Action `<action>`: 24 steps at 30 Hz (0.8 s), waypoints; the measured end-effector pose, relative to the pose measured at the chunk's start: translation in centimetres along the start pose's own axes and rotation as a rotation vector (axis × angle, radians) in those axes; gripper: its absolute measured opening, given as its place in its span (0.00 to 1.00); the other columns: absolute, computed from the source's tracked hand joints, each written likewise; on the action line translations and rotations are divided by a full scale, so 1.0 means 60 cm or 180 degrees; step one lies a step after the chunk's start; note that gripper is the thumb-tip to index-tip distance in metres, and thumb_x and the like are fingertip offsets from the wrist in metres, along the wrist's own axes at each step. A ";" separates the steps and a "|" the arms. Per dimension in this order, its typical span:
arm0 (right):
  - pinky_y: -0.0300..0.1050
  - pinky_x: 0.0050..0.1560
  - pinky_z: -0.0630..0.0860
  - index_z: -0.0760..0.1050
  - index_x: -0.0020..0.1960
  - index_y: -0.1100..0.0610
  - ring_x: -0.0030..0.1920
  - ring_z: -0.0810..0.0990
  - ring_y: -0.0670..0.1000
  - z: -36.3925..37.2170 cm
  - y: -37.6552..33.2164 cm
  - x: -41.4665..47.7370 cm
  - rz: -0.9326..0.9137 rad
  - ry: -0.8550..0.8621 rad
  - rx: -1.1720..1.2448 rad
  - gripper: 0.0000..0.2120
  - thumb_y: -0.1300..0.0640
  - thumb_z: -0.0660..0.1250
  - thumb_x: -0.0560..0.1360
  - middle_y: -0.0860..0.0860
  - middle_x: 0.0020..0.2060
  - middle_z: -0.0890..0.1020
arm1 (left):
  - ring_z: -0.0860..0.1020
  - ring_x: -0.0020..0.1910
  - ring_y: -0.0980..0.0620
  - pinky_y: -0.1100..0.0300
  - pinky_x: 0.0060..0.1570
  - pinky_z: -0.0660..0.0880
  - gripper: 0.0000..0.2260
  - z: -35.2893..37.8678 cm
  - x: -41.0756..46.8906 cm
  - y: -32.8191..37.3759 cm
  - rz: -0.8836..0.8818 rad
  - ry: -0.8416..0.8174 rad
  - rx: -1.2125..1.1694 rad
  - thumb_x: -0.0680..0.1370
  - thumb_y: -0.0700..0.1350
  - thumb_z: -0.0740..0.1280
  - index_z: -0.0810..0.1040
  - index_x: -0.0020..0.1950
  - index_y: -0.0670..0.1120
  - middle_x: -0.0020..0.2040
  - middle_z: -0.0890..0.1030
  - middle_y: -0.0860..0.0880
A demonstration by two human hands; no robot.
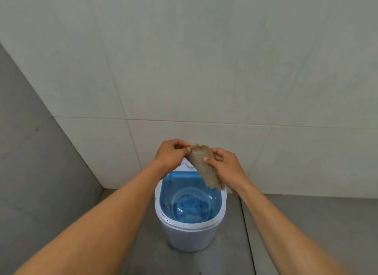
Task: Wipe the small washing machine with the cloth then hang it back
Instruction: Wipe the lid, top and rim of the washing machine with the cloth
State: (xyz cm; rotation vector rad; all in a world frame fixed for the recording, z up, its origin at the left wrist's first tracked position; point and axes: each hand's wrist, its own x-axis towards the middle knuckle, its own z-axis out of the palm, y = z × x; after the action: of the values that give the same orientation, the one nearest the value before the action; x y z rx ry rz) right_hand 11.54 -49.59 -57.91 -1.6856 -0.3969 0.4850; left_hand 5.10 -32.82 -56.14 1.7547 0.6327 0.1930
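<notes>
Tan and coarsely woven, one cloth (pixel 201 164) hangs in the air between two bare hands, above the far rim of the small washing machine (pixel 189 232). The left hand (pixel 170 155) pinches the cloth's upper left corner between thumb and curled fingers. The right hand (pixel 224 165) grips its right edge, thumb pressed on the front of the weave, the other fingers folded behind. The fabric droops in a loose fold, and its frayed lower end dangles just over the machine's right rim; whether it touches cannot be told. Both forearms are bare and reach in from the bottom corners of the view.

Below the hands stands the single machine, a rounded white plastic tub with a translucent blue lid (pixel 189 195), through which a ribbed blue disc shows. A white panel with a round dial (pixel 189 165) sits at its far edge, partly hidden by the cloth. The machine rests on a grey floor (pixel 296 223) close against a wall of large pale tiles (pixel 204 59).
</notes>
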 end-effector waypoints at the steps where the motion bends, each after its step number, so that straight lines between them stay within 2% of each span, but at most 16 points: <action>1: 0.44 0.48 0.82 0.80 0.52 0.55 0.47 0.85 0.49 0.008 0.023 0.006 0.0059 0.0011 -0.0052 0.07 0.62 0.70 0.75 0.51 0.45 0.86 | 0.81 0.49 0.48 0.53 0.47 0.79 0.07 0.003 0.010 -0.028 -0.0061 -0.0017 0.0029 0.76 0.41 0.70 0.81 0.53 0.45 0.50 0.83 0.45; 4: 0.52 0.54 0.81 0.80 0.54 0.54 0.47 0.84 0.47 0.030 0.090 0.026 0.0178 0.0042 -0.0407 0.08 0.60 0.69 0.75 0.48 0.46 0.86 | 0.81 0.46 0.49 0.57 0.42 0.77 0.06 0.011 0.040 -0.106 -0.0151 0.0071 0.0238 0.76 0.43 0.70 0.81 0.52 0.49 0.49 0.83 0.48; 6: 0.52 0.52 0.80 0.80 0.53 0.50 0.46 0.83 0.45 0.043 0.126 0.041 0.0170 0.0113 -0.0847 0.08 0.56 0.68 0.75 0.44 0.44 0.85 | 0.80 0.46 0.50 0.59 0.42 0.77 0.07 0.013 0.056 -0.151 -0.0138 0.0125 0.0639 0.77 0.46 0.68 0.81 0.54 0.51 0.50 0.82 0.51; 8: 0.52 0.50 0.80 0.79 0.52 0.48 0.45 0.82 0.46 0.056 0.156 0.052 0.0107 0.0259 -0.1433 0.07 0.53 0.66 0.75 0.44 0.44 0.84 | 0.79 0.53 0.49 0.57 0.50 0.76 0.11 0.015 0.068 -0.195 -0.0073 0.0022 0.1248 0.78 0.47 0.66 0.79 0.59 0.51 0.55 0.81 0.51; 10: 0.51 0.46 0.79 0.78 0.56 0.48 0.46 0.81 0.52 0.066 0.180 0.060 -0.0007 0.0451 -0.2131 0.10 0.51 0.63 0.76 0.48 0.46 0.84 | 0.77 0.59 0.47 0.55 0.57 0.73 0.15 0.019 0.074 -0.234 0.0082 -0.0106 0.1843 0.79 0.49 0.65 0.75 0.65 0.50 0.61 0.78 0.48; 12: 0.49 0.41 0.75 0.74 0.62 0.50 0.48 0.80 0.58 0.073 0.205 0.066 -0.0282 0.0611 -0.2910 0.14 0.53 0.61 0.77 0.54 0.46 0.82 | 0.74 0.63 0.44 0.51 0.61 0.72 0.19 0.021 0.081 -0.267 0.0280 -0.0149 0.2285 0.79 0.50 0.63 0.71 0.70 0.48 0.66 0.74 0.46; 14: 0.48 0.39 0.71 0.73 0.64 0.51 0.48 0.78 0.60 0.081 0.226 0.070 -0.0570 0.0487 -0.3386 0.16 0.54 0.63 0.77 0.56 0.47 0.82 | 0.71 0.66 0.42 0.46 0.62 0.72 0.22 0.024 0.088 -0.294 0.0425 -0.0152 0.2566 0.80 0.51 0.61 0.66 0.73 0.48 0.71 0.70 0.45; 17: 0.52 0.46 0.73 0.75 0.60 0.54 0.51 0.78 0.58 0.092 0.263 0.072 -0.0975 0.0145 -0.3694 0.16 0.49 0.66 0.75 0.53 0.52 0.82 | 0.64 0.72 0.41 0.46 0.68 0.66 0.25 0.029 0.092 -0.325 0.0421 -0.0143 0.2935 0.81 0.53 0.58 0.60 0.77 0.47 0.76 0.62 0.43; 19: 0.56 0.58 0.73 0.73 0.64 0.56 0.61 0.75 0.59 0.095 0.287 0.080 -0.1108 0.0068 -0.3723 0.18 0.50 0.64 0.78 0.55 0.62 0.78 | 0.59 0.75 0.41 0.46 0.73 0.60 0.26 0.030 0.087 -0.338 0.0421 -0.0095 0.3087 0.82 0.53 0.55 0.56 0.78 0.45 0.78 0.58 0.41; 21: 0.58 0.71 0.61 0.66 0.72 0.58 0.74 0.63 0.59 0.096 0.309 0.083 -0.1208 -0.0188 -0.3815 0.22 0.52 0.59 0.81 0.57 0.72 0.68 | 0.57 0.76 0.42 0.47 0.74 0.57 0.26 0.029 0.080 -0.350 0.0552 -0.0028 0.3181 0.83 0.52 0.53 0.55 0.79 0.45 0.78 0.57 0.41; 23: 0.58 0.76 0.49 0.56 0.77 0.58 0.78 0.49 0.57 0.097 0.326 0.086 -0.1245 -0.0483 -0.3942 0.25 0.53 0.53 0.83 0.57 0.77 0.57 | 0.57 0.76 0.42 0.46 0.74 0.58 0.25 0.027 0.074 -0.361 0.0622 0.0010 0.3142 0.83 0.51 0.52 0.55 0.79 0.44 0.78 0.57 0.41; 24: 0.58 0.76 0.47 0.52 0.78 0.58 0.78 0.45 0.55 0.098 0.331 0.088 -0.1224 -0.0596 -0.3965 0.26 0.53 0.51 0.83 0.56 0.78 0.53 | 0.57 0.77 0.43 0.45 0.74 0.58 0.25 0.026 0.073 -0.366 0.0623 0.0002 0.3115 0.83 0.51 0.51 0.54 0.79 0.43 0.79 0.57 0.41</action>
State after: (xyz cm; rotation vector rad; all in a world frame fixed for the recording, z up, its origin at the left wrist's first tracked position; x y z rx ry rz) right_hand 12.76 -45.20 -78.77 -2.6496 -1.3203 0.0585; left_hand 2.63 -28.56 -78.02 2.7621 0.5926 0.0027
